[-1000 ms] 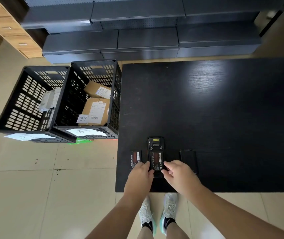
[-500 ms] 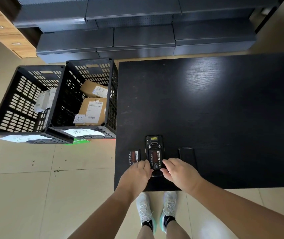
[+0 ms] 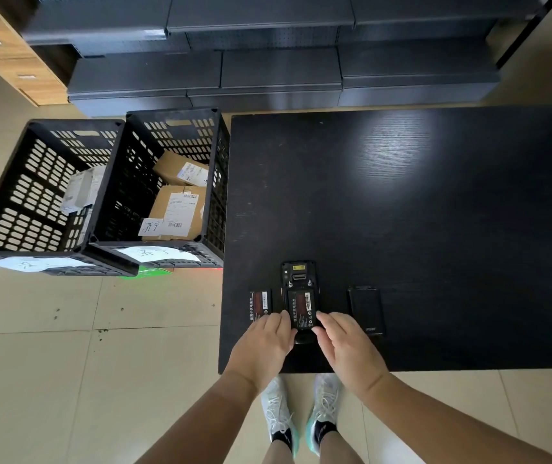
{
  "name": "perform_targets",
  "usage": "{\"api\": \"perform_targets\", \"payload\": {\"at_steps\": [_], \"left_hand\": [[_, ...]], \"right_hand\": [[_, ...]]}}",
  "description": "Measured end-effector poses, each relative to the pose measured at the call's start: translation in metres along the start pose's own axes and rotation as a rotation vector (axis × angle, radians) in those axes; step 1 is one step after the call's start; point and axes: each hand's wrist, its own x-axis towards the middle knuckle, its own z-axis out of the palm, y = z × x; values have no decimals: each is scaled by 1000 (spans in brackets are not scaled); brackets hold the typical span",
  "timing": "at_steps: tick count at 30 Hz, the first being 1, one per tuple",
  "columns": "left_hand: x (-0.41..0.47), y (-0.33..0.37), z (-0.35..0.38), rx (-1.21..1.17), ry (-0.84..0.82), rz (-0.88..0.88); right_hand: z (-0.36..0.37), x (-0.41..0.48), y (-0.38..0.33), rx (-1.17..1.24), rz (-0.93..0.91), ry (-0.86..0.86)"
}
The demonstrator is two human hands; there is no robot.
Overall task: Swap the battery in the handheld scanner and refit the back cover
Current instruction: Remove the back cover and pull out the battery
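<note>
Scanner (image 3: pixel 298 289): face down near front edge of table (image 3: pixel 435 229), back open, battery (image 3: pixel 302 309) in bay. Left hand (image 3: pixel 264 346) and right hand (image 3: pixel 348 349) flanking lower end, fingertips (image 3: pixel 283 318) pressing battery's near corners; not closed round anything. Spare battery (image 3: pixel 260 304) just left, back cover (image 3: pixel 366 311) just right, apart. Risks: uneven pressure leaving battery cocked, contacts unmated, cover then refusing to latch; mixing up the two batteries; shoving scanner off front edge.
</note>
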Motion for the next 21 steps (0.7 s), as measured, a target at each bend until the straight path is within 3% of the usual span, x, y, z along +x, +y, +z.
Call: {"api": "perform_targets", "payload": {"at_steps": [8,15,21], "left_hand": [[-3,18,-1,-161,-151,-222],[4,78,-25,-748,-10,-999],[19,79,-34,-948,26,-1272]], "right_hand": [[2,-9,-44,586,654,25],[-6,0,-47,843,953,-7],[-13,7,-50,977,1073,-12]]}}
